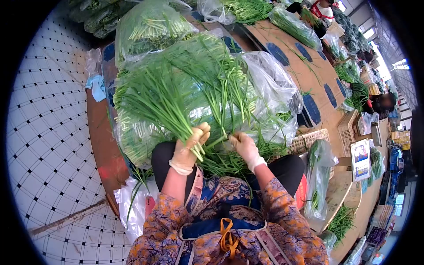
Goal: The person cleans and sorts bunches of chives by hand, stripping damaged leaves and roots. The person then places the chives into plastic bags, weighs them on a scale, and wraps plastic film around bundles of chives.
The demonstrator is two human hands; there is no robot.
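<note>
My left hand [191, 148], in a pale glove, is wrapped round a bunch of long green stalks [165, 104], whose leaves fan up and to the left. To its right, my gloved right hand [244, 148] has its fingers pinched together beside some thin stalks; what they hold is too small to make out. Behind both hands lies a big pile of green bundles [137, 137], partly covered by clear plastic. Loose green leaves [225, 161] lie over my lap, below and between the hands.
Clear plastic bags [274, 84] lie right of the pile. A woven basket [309, 139], a wrapped bundle [317, 176] and a small display [361, 160] stand at the right. Beyond are brown tables [291, 48] and other people. A tiled floor [53, 123] is at the left.
</note>
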